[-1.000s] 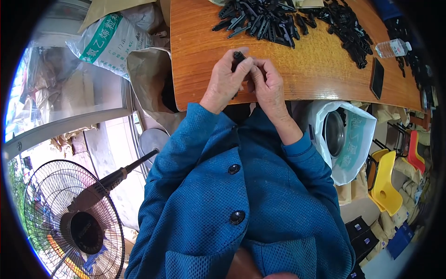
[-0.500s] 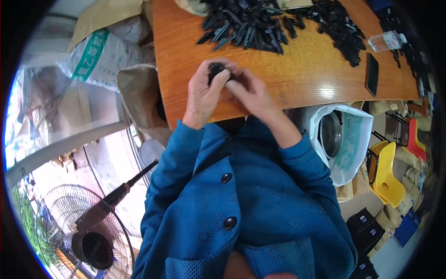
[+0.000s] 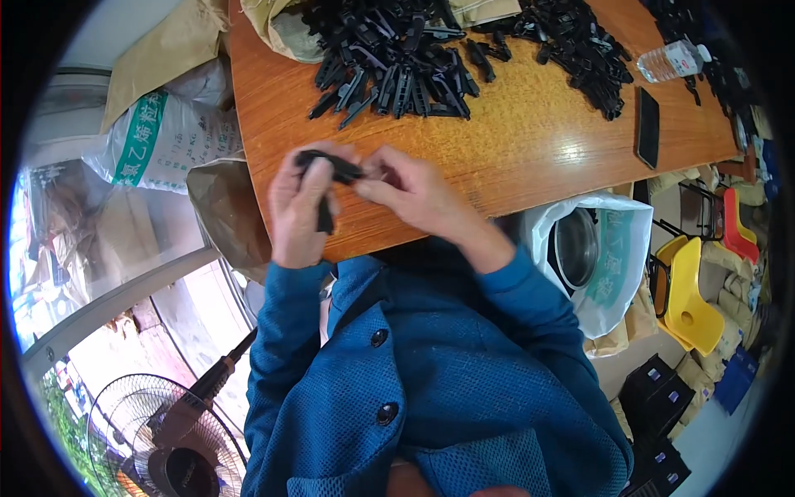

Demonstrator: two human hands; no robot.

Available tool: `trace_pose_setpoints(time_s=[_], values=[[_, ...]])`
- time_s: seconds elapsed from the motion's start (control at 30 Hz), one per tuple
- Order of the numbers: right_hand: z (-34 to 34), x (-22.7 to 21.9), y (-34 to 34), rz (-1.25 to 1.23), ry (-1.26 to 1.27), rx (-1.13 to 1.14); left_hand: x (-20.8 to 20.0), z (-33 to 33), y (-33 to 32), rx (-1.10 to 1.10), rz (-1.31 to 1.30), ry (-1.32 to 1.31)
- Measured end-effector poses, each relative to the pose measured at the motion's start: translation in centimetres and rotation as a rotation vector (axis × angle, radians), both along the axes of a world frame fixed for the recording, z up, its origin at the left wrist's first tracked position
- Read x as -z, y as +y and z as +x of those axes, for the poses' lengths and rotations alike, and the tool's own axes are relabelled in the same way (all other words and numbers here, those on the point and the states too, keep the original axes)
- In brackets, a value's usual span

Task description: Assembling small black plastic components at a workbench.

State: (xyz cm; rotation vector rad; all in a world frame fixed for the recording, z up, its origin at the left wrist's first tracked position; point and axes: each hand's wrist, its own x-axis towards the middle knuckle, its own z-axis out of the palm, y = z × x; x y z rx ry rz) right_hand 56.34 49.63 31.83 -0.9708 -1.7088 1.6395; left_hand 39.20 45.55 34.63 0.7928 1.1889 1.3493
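Note:
My left hand [image 3: 300, 203] is closed around a black plastic part [image 3: 341, 168] above the table's near left corner. One arm of the part points toward my right hand, and a black piece shows below my left palm. The thumb and fingers of my right hand [image 3: 414, 189] are pinched together at the part's right end; whether they also hold a smaller piece is hidden. Beyond my hands lies a heap of long black plastic parts [image 3: 406, 70] on the wooden table [image 3: 513, 149].
Further right are a second black heap [image 3: 592, 66], a clear bottle [image 3: 672, 62] and a dark phone [image 3: 648, 128]. An open white sack [image 3: 625, 265] with a metal bowl [image 3: 575, 247] stands beside the near edge. Paper bags [image 3: 228, 211] flank the left, a fan [image 3: 166, 439] lower left, yellow chairs [image 3: 691, 298] right.
Both hands have shifted left in the picture, and the right has drawn a little away from the left. More of the black plastic part shows between them. The whole view has also shifted slightly.

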Motion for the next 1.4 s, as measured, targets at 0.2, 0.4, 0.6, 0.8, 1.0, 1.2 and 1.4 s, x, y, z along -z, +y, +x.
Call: trace_pose_setpoints(time_s=[0.2,0.4,0.6,0.8,1.0,1.2,1.4], values=[[17.5,0.0,12.1,0.903,-0.924,0.397,-0.1,-15.8,-3.9,-0.38,-0.263,0.986],[22.5,0.8,18.9,1.169,-1.387,0.158,1.2,-16.2,-3.4,-0.232,0.09,1.765],[21.8,0.8,19.8,1.237,-1.339,0.102,0.3,-1.6,4.6,0.089,0.41,1.49],[19.8,1.3,18.0,1.31,-1.13,0.086,3.1,1.4,7.6,0.237,0.315,1.696],[17.4,2.3,14.8,0.621,-0.683,0.428,4.1,-1.1,6.5,0.121,0.11,1.571],[10.2,0.7,7.2,-0.002,0.032,0.448,5.2,-2.0,7.5,-0.052,0.237,1.553],[2.2,-0.2,1.2,-0.286,0.38,0.276,3.4,-0.2,4.4,0.106,0.031,0.552]])
